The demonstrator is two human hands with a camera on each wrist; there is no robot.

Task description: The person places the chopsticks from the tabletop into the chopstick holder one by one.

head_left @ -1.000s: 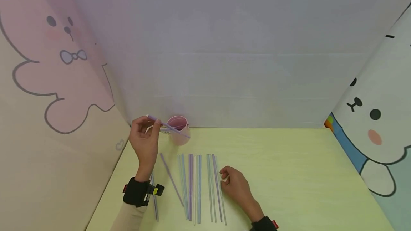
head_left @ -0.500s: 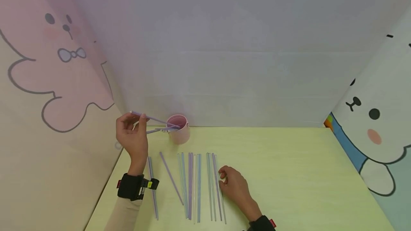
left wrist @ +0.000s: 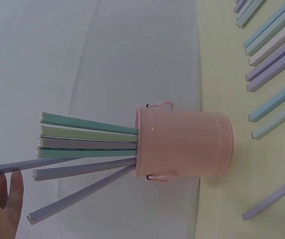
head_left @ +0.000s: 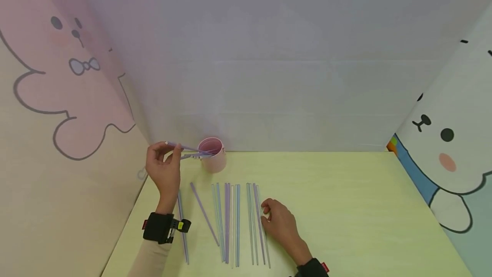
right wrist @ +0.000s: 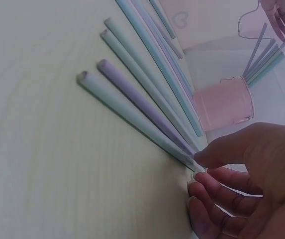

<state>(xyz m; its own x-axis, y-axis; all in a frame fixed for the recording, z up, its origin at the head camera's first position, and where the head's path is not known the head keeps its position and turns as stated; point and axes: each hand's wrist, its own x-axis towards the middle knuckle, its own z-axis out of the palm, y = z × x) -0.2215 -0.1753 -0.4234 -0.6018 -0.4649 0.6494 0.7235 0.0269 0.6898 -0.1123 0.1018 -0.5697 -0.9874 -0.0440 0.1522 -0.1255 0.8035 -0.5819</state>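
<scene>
My left hand (head_left: 164, 172) pinches a purple straw-like stick (head_left: 188, 147) between thumb and fingers. That stick slants down to the mouth of a pink bucket (head_left: 214, 162), where its far end overlaps the rim. Inside the bucket lean several more green, teal and purple sticks (left wrist: 90, 133), their tops fanned toward my left hand. My right hand (head_left: 283, 225) rests low over the table with loosely curled fingers. Its thumb and fingertips lie right beside a pale green stick (right wrist: 132, 117), the rightmost in the row, covering part of it in the right wrist view.
A row of pastel sticks (head_left: 227, 225) lies on the pale yellow table (head_left: 346, 208), with one purple stick (head_left: 205, 213) slanted at its left. Two sticks (head_left: 183, 234) lie beside my left forearm. A pale wall (head_left: 288, 76) closes off the back; printed panels stand at both sides.
My left hand has moved left and slightly down, bringing the purple stick's lower end from in front of the bucket to its mouth. My right hand has stayed in place.
</scene>
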